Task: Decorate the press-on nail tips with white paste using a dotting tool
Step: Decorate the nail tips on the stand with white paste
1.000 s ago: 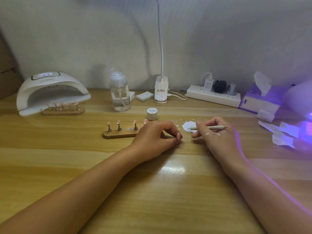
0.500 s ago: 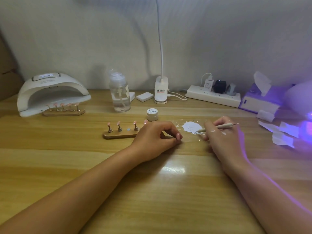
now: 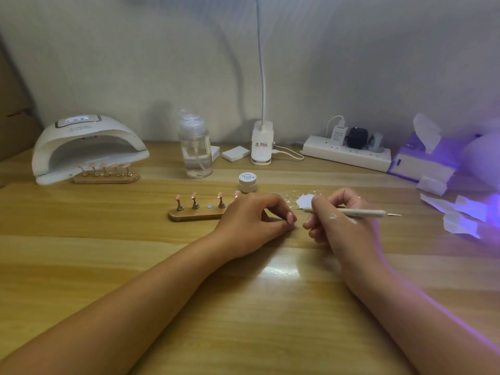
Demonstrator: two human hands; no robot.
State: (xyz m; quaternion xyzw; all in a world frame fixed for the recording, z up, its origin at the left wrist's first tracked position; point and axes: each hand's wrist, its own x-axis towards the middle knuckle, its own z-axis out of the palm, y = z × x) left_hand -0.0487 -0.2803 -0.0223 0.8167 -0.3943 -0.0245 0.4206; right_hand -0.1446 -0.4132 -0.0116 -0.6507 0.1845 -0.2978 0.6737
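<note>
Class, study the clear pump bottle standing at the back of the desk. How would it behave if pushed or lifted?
The pump bottle is tall on a narrow base, so a push near its cap would probably tip it. Liquid in its lower part likely makes it heavier than it looks and steadies it. Its smooth clear wall may be slippery.

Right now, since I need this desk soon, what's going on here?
A person is decorating nail tips. The right hand holds a dotting tool, its point close to the white paste smeared on the table. The left hand rests curled at the end of the wooden stand that carries the tips; whether it pinches one is hidden.
</note>
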